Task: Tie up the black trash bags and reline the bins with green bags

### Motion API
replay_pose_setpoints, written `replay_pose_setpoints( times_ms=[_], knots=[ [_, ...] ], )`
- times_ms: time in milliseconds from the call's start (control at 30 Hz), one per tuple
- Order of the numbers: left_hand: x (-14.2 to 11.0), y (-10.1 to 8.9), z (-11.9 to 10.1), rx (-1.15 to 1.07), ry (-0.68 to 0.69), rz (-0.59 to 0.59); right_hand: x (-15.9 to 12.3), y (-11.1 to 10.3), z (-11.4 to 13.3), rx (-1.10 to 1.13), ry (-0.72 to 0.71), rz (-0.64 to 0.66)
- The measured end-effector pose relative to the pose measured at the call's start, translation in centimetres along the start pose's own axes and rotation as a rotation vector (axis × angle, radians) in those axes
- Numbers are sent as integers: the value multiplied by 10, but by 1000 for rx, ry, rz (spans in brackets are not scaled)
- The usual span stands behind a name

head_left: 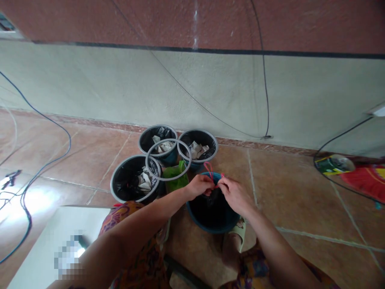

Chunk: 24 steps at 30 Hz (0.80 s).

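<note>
My left hand [200, 186] and my right hand [233, 192] meet over a blue bin [195, 214] on the tiled floor. Both hands pinch the red drawstring [209, 171] of a black bag [212, 204] that lines the bin. A loop of the string sticks up just beyond my fingers. Three more black-lined bins stand behind: one at left [132, 185], one at the back [158, 139], one at back right [197, 149], each with crumpled white paper inside.
A loose grey ring [168, 159] rests across the three bins, above a green bag [174, 176]. Blue and black cables [45, 160] trail over the floor and wall. A red fan-like object [365, 178] and a green packet [335, 164] lie at right. A white surface [54, 241] sits near left.
</note>
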<state>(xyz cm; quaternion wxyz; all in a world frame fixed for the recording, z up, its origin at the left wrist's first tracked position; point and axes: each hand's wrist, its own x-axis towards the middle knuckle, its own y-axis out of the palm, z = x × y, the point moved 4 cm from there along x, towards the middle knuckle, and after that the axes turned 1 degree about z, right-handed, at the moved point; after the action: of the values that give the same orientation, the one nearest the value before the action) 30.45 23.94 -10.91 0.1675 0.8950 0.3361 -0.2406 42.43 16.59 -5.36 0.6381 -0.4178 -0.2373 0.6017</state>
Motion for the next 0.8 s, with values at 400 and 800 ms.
replay_pose_setpoints(
  times_ms=[400, 800],
  knots=[
    [-11, 13, -8, 335, 256, 227, 3, 11, -12, 408, 87, -56],
    [-4, -2, -2, -24, 49, -106, 5, 13, -12, 220, 93, 70]
  ],
)
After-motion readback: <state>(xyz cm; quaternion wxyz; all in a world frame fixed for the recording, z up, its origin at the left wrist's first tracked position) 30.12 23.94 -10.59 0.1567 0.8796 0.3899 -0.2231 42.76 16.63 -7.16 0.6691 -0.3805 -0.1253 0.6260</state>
